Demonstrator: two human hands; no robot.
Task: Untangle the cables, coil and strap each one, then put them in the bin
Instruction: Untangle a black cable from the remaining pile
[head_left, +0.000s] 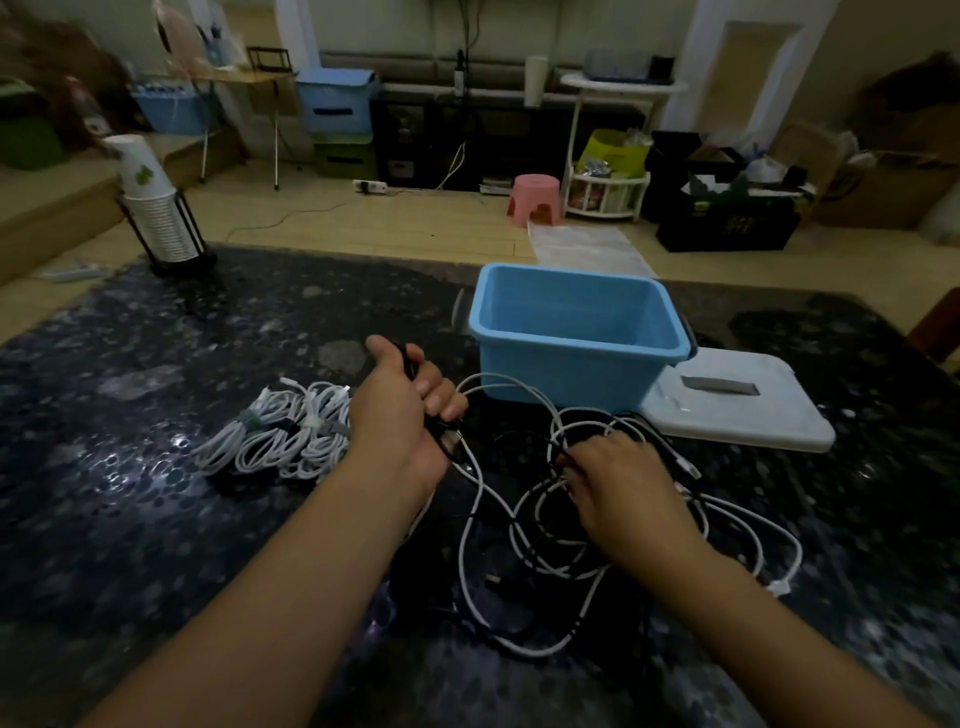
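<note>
Status: roughly halfway by my read, maybe a bit less

Done: a batch of white coiled cables (275, 441) sits on the desk (130, 415) just left of the left hand (402, 410), each bundle cinched with a grey strap. Looks like three or four bundles, exact count hard to tell. None are in the bin yet

Bin (576, 332): blue, open, just beyond both hands, nothing visible inside. Its white lid (737, 410) lies flat on the desk to the right of it, beyond the right hand (618, 488)

In hand: left hand is fisted round a dark cable (415, 374), fingers curled, cable running up out of the top of the fist and down below it. Right hand lies on the tangle (561, 545), fingertips curled into the strands and appearing to pinch a dark strand; the exact grip is partly hidden by the hand's own back

Left: the tangle is a loose mix of white and dark cables spread under and around the right hand, reaching toward the near edge of the desk. A white plug end (781, 587) sticks out right of the right wrist. At least two or three cables remain, can't count reliably

Current step, my guess: pulling the dark cable free of the white ones. After that: coil, strap, repeat for the rest, then move every bundle into the bin
</note>
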